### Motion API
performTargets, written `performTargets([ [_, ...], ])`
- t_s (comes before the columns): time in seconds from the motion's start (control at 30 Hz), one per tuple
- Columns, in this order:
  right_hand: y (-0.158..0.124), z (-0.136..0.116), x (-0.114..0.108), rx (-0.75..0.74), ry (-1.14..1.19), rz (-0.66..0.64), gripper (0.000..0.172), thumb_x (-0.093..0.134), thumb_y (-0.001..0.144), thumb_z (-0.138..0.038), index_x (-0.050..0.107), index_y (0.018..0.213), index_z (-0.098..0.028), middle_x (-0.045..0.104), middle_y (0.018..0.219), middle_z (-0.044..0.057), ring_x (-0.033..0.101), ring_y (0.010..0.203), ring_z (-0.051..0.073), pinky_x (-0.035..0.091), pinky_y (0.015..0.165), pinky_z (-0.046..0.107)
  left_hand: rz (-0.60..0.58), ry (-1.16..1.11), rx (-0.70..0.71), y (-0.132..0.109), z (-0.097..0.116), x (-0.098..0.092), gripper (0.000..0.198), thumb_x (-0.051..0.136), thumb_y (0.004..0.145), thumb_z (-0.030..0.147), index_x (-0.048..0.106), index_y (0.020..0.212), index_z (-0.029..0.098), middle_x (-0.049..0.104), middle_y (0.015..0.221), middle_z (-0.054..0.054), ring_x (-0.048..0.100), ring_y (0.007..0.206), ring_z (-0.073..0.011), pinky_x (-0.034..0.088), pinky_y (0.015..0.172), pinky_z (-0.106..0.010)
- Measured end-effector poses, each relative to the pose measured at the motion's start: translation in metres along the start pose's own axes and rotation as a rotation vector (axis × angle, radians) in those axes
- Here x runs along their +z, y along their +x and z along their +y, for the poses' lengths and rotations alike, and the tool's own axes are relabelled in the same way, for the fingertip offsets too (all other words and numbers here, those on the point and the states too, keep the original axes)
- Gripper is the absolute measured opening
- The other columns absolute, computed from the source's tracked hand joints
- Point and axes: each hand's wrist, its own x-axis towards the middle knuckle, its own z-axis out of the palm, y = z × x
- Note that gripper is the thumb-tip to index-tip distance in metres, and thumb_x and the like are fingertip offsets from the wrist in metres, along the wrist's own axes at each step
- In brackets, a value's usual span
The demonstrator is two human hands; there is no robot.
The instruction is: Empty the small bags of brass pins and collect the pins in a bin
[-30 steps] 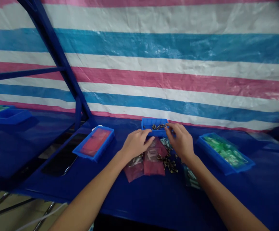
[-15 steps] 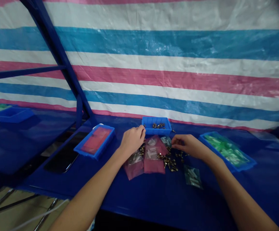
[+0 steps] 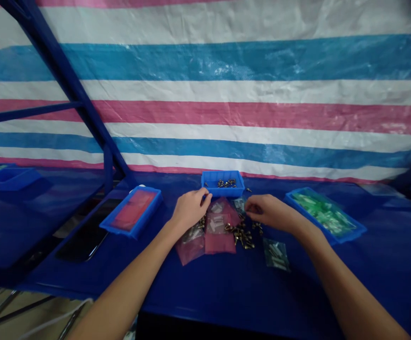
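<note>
My left hand [image 3: 191, 206] hovers over the upper left of the pink bags, its fingers curled beside the front of a small blue bin [image 3: 222, 191]. Whatever its fingertips hold is hidden or too small to name. Under and beside it lie pink bags [image 3: 220, 243] with small pale parts in clear packets. My right hand [image 3: 267, 210] has thumb and fingers drawn together at a clear packet [image 3: 239, 205]; I cannot make out what is between them. Brass-coloured screws [image 3: 242, 236] lie loose between the hands, and more sit in the bin.
Another clear packet [image 3: 276, 254] lies nearer me. A blue tray with green-and-clear packets [image 3: 327, 212] stands right, a blue tray with pink bags [image 3: 134, 210] left. Beside that rests a black phone [image 3: 85, 241]. A blue metal frame [image 3: 85, 106] rises at left before a striped sheet.
The view has swung slightly, so everything sits further left. My left thumb and forefinger look a little further apart; my right hand stays by the clear packet.
</note>
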Motion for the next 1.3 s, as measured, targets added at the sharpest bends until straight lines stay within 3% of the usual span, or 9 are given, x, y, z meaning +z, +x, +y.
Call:
performTargets([
  [0.07, 0.0, -0.008, -0.001, -0.018, 0.062, 0.11, 0.011, 0.056, 0.081, -0.018, 0.064, 0.089, -0.019, 0.063, 0.074, 0.0, 0.056, 0.064, 0.013, 0.039, 0.059, 0.024, -0.001, -0.118, 0.041, 0.0, 0.003, 0.0, 0.025, 0.046, 0.095, 0.036, 0.063, 0.088, 0.02, 0.066, 0.074, -0.002, 0.06, 0.067, -0.0164, 0.035, 0.06, -0.026],
  [0.17, 0.001, -0.024, 0.002, -0.059, 0.186, 0.215, 0.01, 0.056, 0.084, -0.02, 0.063, 0.091, -0.02, 0.066, 0.079, 0.0, 0.059, 0.069, 0.013, 0.042, 0.063, 0.023, -0.093, -0.424, 0.084, -0.002, 0.009, 0.001, 0.029, 0.046, 0.095, 0.038, 0.063, 0.084, 0.017, 0.062, 0.07, 0.0, 0.054, 0.061, -0.0126, 0.036, 0.06, -0.024],
  [0.37, 0.003, -0.05, 0.016, -0.128, 0.431, 0.251, 0.016, 0.056, 0.087, -0.02, 0.065, 0.1, -0.023, 0.07, 0.095, -0.001, 0.064, 0.08, 0.012, 0.048, 0.074, 0.023, -0.271, -0.855, 0.011, -0.004, 0.018, 0.0, 0.03, 0.049, 0.093, 0.042, 0.062, 0.091, 0.014, 0.06, 0.076, -0.001, 0.053, 0.065, -0.0116, 0.039, 0.06, -0.022],
  [0.67, 0.007, -0.05, 0.026, -0.069, 0.486, 0.334, 0.016, 0.058, 0.089, -0.023, 0.066, 0.102, -0.023, 0.073, 0.095, 0.0, 0.068, 0.086, 0.015, 0.051, 0.078, 0.025, -0.266, -0.839, 0.015, -0.005, 0.019, 0.001, 0.021, 0.054, 0.091, 0.035, 0.061, 0.092, 0.015, 0.057, 0.073, 0.001, 0.049, 0.063, -0.0098, 0.037, 0.059, -0.022],
  [1.1, 0.004, -0.05, 0.035, -0.159, 0.368, 0.381, 0.021, 0.051, 0.093, -0.027, 0.067, 0.107, -0.025, 0.071, 0.105, 0.004, 0.066, 0.097, 0.02, 0.052, 0.086, 0.032, -0.34, -1.002, -0.069, -0.003, 0.019, -0.003, 0.028, 0.061, 0.085, 0.041, 0.062, 0.086, 0.013, 0.062, 0.07, -0.002, 0.055, 0.062, -0.0117, 0.04, 0.057, -0.022],
  [1.23, 0.006, -0.05, 0.038, -0.155, 0.159, 0.546, 0.027, 0.046, 0.097, -0.031, 0.066, 0.114, -0.026, 0.071, 0.104, 0.005, 0.066, 0.092, 0.018, 0.049, 0.086, 0.03, -0.222, -0.998, -0.072, -0.002, 0.019, -0.008, 0.035, 0.051, 0.092, 0.047, 0.063, 0.09, 0.014, 0.061, 0.07, -0.003, 0.054, 0.062, -0.0122, 0.04, 0.057, -0.023],
  [1.3, 0.012, -0.044, 0.036, -0.012, 0.024, 0.652, 0.031, 0.045, 0.097, -0.035, 0.064, 0.119, -0.025, 0.073, 0.095, 0.007, 0.068, 0.081, 0.019, 0.049, 0.079, 0.029, -0.098, -0.936, -0.1, -0.001, 0.017, -0.008, 0.039, 0.043, 0.095, 0.048, 0.063, 0.09, 0.015, 0.059, 0.066, -0.002, 0.053, 0.059, -0.0122, 0.039, 0.056, -0.023],
])
